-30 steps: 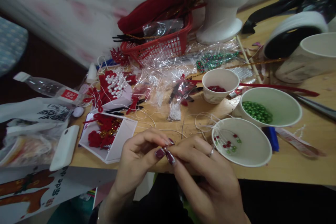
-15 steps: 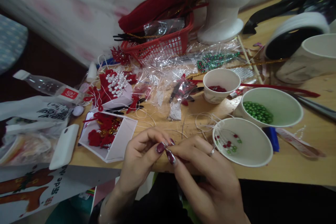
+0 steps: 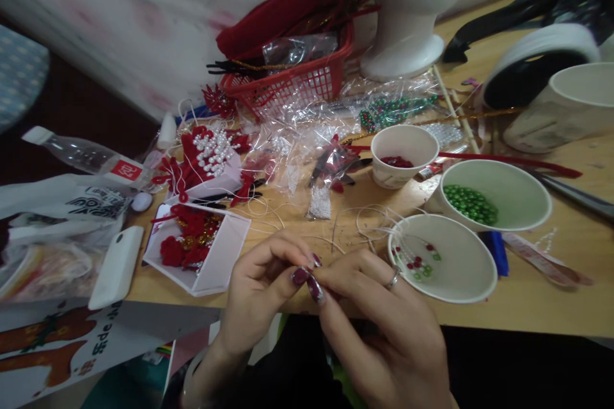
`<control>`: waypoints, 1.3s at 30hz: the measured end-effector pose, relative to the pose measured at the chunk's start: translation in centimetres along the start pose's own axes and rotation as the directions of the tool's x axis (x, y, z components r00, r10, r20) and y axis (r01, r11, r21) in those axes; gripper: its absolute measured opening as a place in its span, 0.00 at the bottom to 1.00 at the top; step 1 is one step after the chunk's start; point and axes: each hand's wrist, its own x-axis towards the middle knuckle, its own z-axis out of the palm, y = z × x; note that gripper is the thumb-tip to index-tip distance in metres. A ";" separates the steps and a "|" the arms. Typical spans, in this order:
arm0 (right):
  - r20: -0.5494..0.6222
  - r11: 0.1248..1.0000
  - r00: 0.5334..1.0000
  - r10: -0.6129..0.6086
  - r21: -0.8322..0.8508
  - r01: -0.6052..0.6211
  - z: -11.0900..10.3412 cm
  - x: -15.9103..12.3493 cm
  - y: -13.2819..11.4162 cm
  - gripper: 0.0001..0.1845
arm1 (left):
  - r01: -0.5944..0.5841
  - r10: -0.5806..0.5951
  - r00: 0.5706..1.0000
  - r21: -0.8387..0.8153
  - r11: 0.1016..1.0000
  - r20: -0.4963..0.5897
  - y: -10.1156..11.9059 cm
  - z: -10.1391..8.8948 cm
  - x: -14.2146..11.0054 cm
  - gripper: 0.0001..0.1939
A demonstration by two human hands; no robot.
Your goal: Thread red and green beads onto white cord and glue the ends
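Observation:
My left hand and my right hand meet over the table's front edge, fingertips pinched together. Whatever they pinch is too small and hidden to name. Just right of my right hand is a white paper cup holding strung red and green beads on thin white cords. Behind it stands a cup with loose green beads. A smaller cup contains dark red beads. Left of my left hand, an open white box holds red fuzzy ornaments.
A red plastic basket stands at the back beside a white pedestal. Clear plastic bags lie before them. At left are a bottle and a white phone-like object. Scissors-like blades lie at right.
My fingertips have shifted very slightly to the right, still pinched together. The left thumb has turned a little toward the right fingers. Everything on the table stays in place.

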 end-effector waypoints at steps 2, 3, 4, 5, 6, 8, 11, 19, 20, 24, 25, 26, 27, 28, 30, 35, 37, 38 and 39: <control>-0.003 0.999 1.000 -0.007 0.033 0.008 0.0 -0.1 0.0 0.11 | -0.035 0.035 0.999 0.003 0.999 0.018 0.0 -0.1 0.0 0.02; -0.001 0.999 1.000 -0.011 0.047 0.011 0.0 -0.1 0.1 0.12 | -0.046 0.046 0.999 -0.003 0.999 0.028 0.0 -0.2 0.0 0.03; 0.005 0.998 1.000 -0.015 0.058 0.015 0.1 -0.1 0.1 0.13 | -0.046 0.046 0.998 -0.009 0.999 0.034 0.0 -0.2 0.0 0.04; 0.007 0.998 1.000 -0.022 0.063 0.021 0.1 -0.2 0.1 0.13 | -0.040 0.040 0.999 -0.015 0.999 0.036 0.0 -0.3 0.0 0.06; 0.011 0.998 1.000 -0.026 0.061 0.025 0.2 -0.2 0.2 0.14 | -0.035 0.036 0.999 -0.019 0.999 0.032 0.0 -0.3 0.0 0.07; 0.022 0.999 0.999 -0.025 0.047 0.024 0.2 -0.2 0.2 0.14 | -0.028 0.029 0.999 -0.032 0.999 0.026 -0.1 -0.3 0.1 0.07; 0.030 1.000 0.999 -0.019 0.024 0.019 0.2 -0.2 0.1 0.12 | -0.026 0.027 0.999 -0.056 0.998 0.032 -0.2 -0.3 0.1 0.03; 0.034 0.998 0.998 -0.062 0.013 0.061 0.1 -0.3 0.0 0.14 | -0.134 0.134 0.991 -0.002 0.991 0.023 -0.4 -0.4 -0.3 0.02; 0.043 0.998 0.997 -0.062 0.000 0.062 0.1 -0.3 0.0 0.15 | -0.131 0.131 0.991 -0.002 0.991 0.028 -0.4 -0.4 -0.3 0.02; 0.049 0.997 0.995 -0.082 -0.005 0.082 0.0 -0.4 0.1 0.17 | -0.117 0.118 0.992 -0.034 0.993 0.050 -0.3 -0.6 -0.3 0.02; 0.049 0.996 0.995 -0.088 -0.003 0.088 0.0 -0.4 0.1 0.18 | -0.110 0.112 0.992 -0.045 0.993 0.055 -0.2 -0.6 -0.3 0.02; 0.047 0.995 0.994 -0.095 -0.003 0.095 -0.1 -0.4 0.1 0.18 | -0.096 0.099 0.993 -0.054 0.994 0.057 -0.2 -0.6 -0.3 0.02; 0.047 0.995 0.994 -0.095 -0.007 0.095 -0.1 -0.3 0.1 0.17 | -0.084 0.088 0.994 -0.061 0.995 0.060 -0.2 -0.6 -0.2 0.02; 0.048 0.996 0.995 -0.090 -0.013 0.091 -0.1 -0.3 0.1 0.17 | -0.074 0.078 0.995 -0.065 0.995 0.060 -0.2 -0.6 -0.2 0.02; 0.050 0.996 0.995 -0.090 -0.014 0.091 -0.1 -0.3 0.1 0.17 | -0.067 0.070 0.996 -0.064 0.996 0.055 -0.3 -0.6 -0.2 0.02; 0.042 0.995 0.994 -0.104 0.003 0.104 -0.2 -0.3 -0.1 0.16 | -0.095 0.097 0.995 -0.051 0.994 0.036 -0.5 -0.6 -0.2 0.02; 0.048 0.996 0.995 -0.091 -0.006 0.091 -0.2 -0.4 0.0 0.16 | -0.092 0.093 0.995 -0.037 0.995 0.037 -0.4 -0.5 -0.3 0.02; 0.052 0.996 0.995 -0.089 -0.011 0.089 -0.2 -0.4 0.1 0.16 | -0.083 0.084 0.996 -0.027 0.996 0.042 -0.3 -0.5 -0.3 0.03; 0.059 0.996 0.994 -0.090 -0.015 0.091 -0.2 -0.4 0.1 0.15 | -0.077 0.078 0.996 -0.016 0.997 0.049 -0.2 -0.5 -0.3 0.03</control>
